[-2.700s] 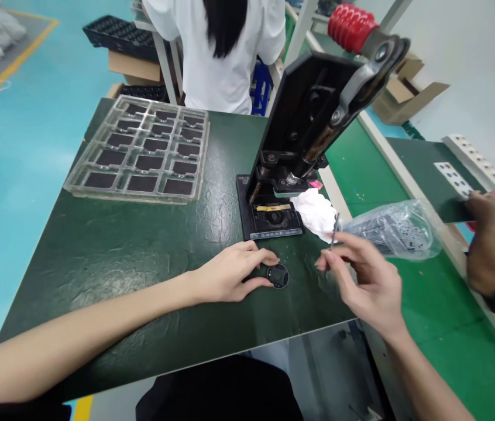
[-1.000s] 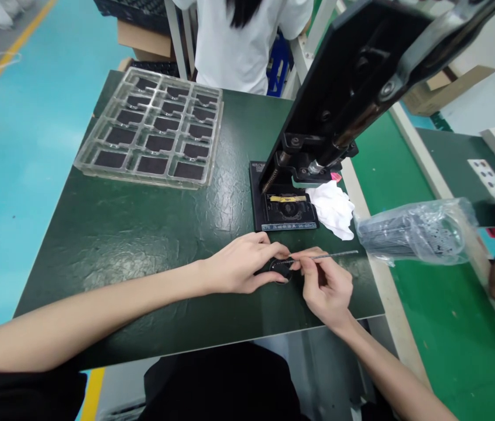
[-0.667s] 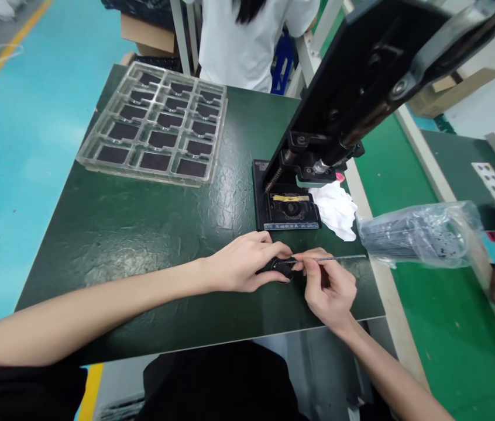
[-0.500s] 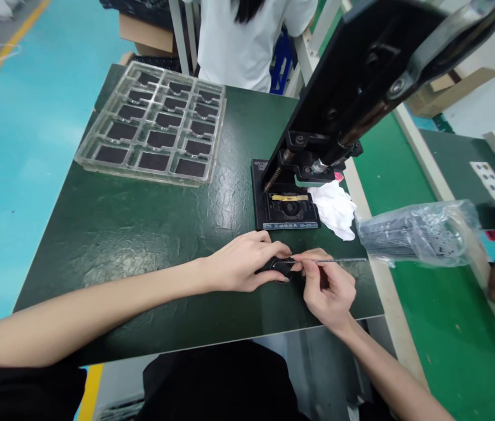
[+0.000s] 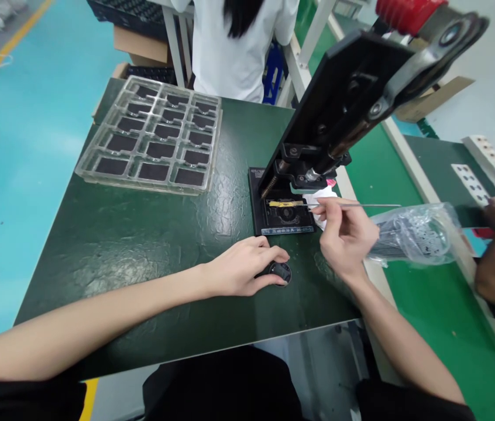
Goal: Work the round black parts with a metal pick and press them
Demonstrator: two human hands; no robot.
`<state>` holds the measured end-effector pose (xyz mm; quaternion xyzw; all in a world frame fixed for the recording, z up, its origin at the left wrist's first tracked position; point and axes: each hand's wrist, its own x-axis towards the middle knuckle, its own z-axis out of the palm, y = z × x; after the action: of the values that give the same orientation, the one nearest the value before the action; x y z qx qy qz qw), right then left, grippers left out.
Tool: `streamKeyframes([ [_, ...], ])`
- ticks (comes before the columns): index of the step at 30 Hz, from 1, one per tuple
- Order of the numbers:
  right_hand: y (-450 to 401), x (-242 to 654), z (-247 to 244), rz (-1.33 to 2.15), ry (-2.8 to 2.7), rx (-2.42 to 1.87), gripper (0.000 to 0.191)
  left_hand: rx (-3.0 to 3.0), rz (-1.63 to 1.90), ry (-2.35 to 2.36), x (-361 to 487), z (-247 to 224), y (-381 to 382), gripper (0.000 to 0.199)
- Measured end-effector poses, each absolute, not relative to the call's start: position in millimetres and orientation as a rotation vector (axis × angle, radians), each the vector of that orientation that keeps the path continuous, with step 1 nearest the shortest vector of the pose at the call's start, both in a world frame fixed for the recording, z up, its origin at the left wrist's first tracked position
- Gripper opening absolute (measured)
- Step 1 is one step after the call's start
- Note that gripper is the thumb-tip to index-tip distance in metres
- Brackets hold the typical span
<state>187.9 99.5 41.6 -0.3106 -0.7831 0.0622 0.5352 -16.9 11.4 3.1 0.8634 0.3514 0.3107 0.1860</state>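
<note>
We have the small round black part (image 5: 281,273) on the green table (image 5: 177,234), near the front of the black press (image 5: 286,231). The thumb and a finger of our left hand (image 5: 241,269) close around its edge. It looks light and hard, so a soft pinch should be enough. Its top may scratch, and its smooth rim could slip, so the sides look like the best place to hold it. Our right hand (image 5: 348,234) pinches a thin rod (image 5: 374,205), and the rod pokes out on both sides of our fingers. One end is by the yellow strip (image 5: 279,204) on the press, but we can't tell if they touch. The rod looks light and stiff, but it may bend if we push hard. Holding it close to the tip should make it wobble less.
</note>
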Motion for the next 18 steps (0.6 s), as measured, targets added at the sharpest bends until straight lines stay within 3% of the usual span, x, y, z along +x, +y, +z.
streamKeyframes([
  [18,118.6,173.2,25.1,-0.102,-1.968,-0.683,0.013,2.458,0.870,0.990,-17.4,0.4,12.2,0.042],
])
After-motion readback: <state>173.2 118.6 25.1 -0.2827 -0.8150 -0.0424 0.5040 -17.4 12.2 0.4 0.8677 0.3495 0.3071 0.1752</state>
